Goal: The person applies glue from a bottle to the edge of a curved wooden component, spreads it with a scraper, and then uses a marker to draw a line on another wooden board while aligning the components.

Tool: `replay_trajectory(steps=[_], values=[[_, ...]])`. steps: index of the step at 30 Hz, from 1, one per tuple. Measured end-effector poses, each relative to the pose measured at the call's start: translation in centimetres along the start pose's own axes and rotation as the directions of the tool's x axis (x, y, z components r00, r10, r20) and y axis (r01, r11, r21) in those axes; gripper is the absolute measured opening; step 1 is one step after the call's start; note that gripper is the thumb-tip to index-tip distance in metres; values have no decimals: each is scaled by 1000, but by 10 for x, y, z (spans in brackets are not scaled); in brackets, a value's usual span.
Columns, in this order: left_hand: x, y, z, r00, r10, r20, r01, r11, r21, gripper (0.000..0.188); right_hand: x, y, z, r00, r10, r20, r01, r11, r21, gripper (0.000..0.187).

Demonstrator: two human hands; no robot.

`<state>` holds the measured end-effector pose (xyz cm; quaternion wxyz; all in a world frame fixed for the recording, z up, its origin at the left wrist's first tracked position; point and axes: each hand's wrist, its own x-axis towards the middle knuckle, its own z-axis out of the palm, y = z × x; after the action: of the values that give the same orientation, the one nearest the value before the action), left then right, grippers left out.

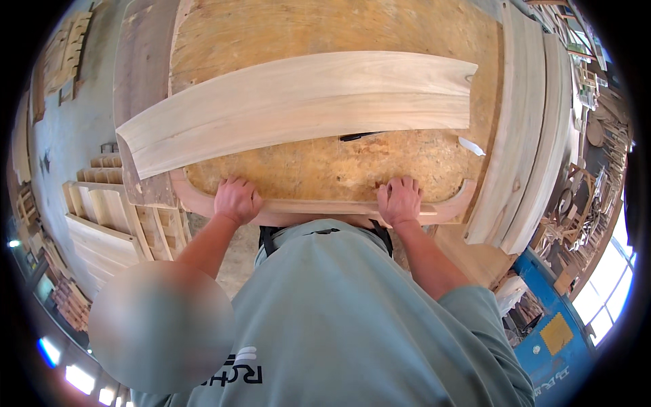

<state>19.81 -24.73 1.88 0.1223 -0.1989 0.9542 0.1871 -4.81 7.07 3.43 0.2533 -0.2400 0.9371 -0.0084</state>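
Observation:
A long pale wooden rail (319, 207) with ends curving away from me lies along the near edge of the worktable (325, 166), close to my waist. My left hand (237, 199) is closed over the rail's left part, knuckles up. Toward its right end my right hand (401, 199) grips it in the same way, fingers curled over the far side. The undersides of both hands are hidden. Beyond the rail a wide pale board (305, 102) lies slantwise across the table, its left end nearer me.
A black pen (359, 136) lies partly by the board's near edge. To its right is a small white object (471, 146). Long planks (519, 136) run along the table's right side. Slatted wooden frames (108, 214) stand at left, and a blue cabinet (553, 332) at lower right.

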Motion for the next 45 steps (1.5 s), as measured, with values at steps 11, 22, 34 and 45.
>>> replay_trajectory(steps=[11, 22, 34, 45], values=[[2, 0, 2, 998, 29, -62, -32, 999, -42, 8, -1, 6, 8, 989, -63, -133, 69, 997, 44, 25], [1, -2, 10, 997, 32, -74, -32, 999, 2, 7, -2, 8, 9, 982, -54, -181, 65, 997, 53, 26], [-4, -5, 13, 1000, 23, 13, -24, 1000, 5, 5, -2, 3, -7, 999, 9, -34, -7, 998, 56, 32], [-2, -4, 12, 999, 47, -24, -47, 999, 9, 7, -3, 5, -8, 999, 9, -38, -7, 998, 62, 33]])
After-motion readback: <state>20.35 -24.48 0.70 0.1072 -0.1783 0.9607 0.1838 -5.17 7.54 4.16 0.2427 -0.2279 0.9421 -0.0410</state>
